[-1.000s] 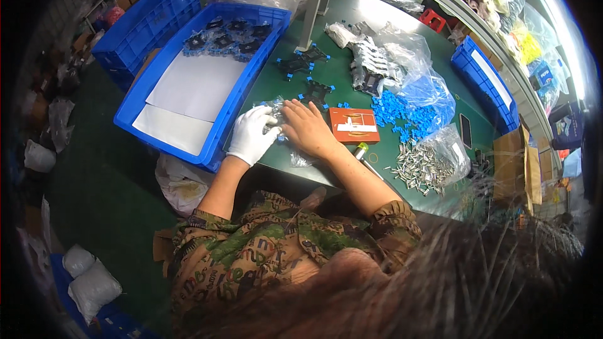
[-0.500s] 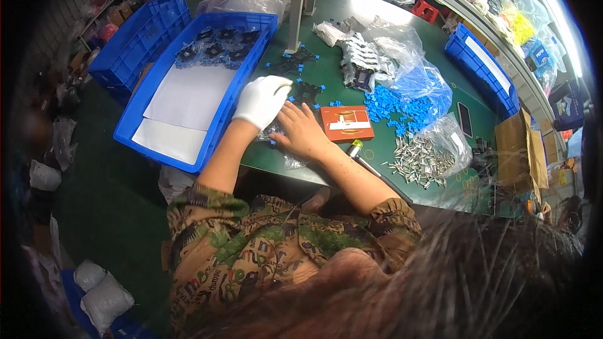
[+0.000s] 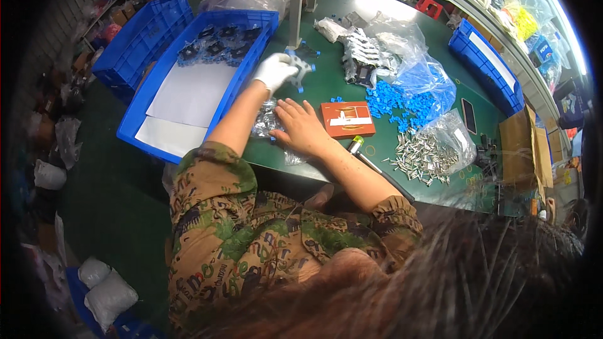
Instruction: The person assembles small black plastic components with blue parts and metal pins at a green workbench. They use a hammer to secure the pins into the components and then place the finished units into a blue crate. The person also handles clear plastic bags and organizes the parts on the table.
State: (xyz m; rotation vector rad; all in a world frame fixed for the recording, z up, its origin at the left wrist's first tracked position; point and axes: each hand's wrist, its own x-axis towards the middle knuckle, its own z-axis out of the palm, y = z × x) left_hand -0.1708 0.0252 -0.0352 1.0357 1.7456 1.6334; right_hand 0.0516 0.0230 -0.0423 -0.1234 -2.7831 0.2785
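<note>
My left hand (image 3: pixel 275 72), in a white glove, grips a flat frame-like part (image 3: pixel 302 75) with several arms and small blue tips. It is lifted a little off the green table, and another dark part with blue tips (image 3: pixel 306 51) lies just beyond it. My bare right hand (image 3: pixel 304 129) rests flat on the table, fingers spread. Clear plastic packaging (image 3: pixel 264 120) with something dark in it lies against its fingertips. Right of that hand sits an orange-red box (image 3: pixel 347 129). A pen-like tool with a green end (image 3: pixel 357 143) lies under the right forearm.
A long blue crate (image 3: pixel 132 119) at left holds white sheets and several bagged dark parts (image 3: pixel 220 44). Right are blue clips (image 3: pixel 396 103), metal pins (image 3: pixel 419 158), a phone (image 3: pixel 468 116) and a cardboard box (image 3: pixel 524 150). A metal post (image 3: pixel 296 9) stands at the back.
My left hand has moved away from the plastic packaging, forward and to the right, and lifted a dark blue-tipped part from the table. My right hand has stayed nearly still.
</note>
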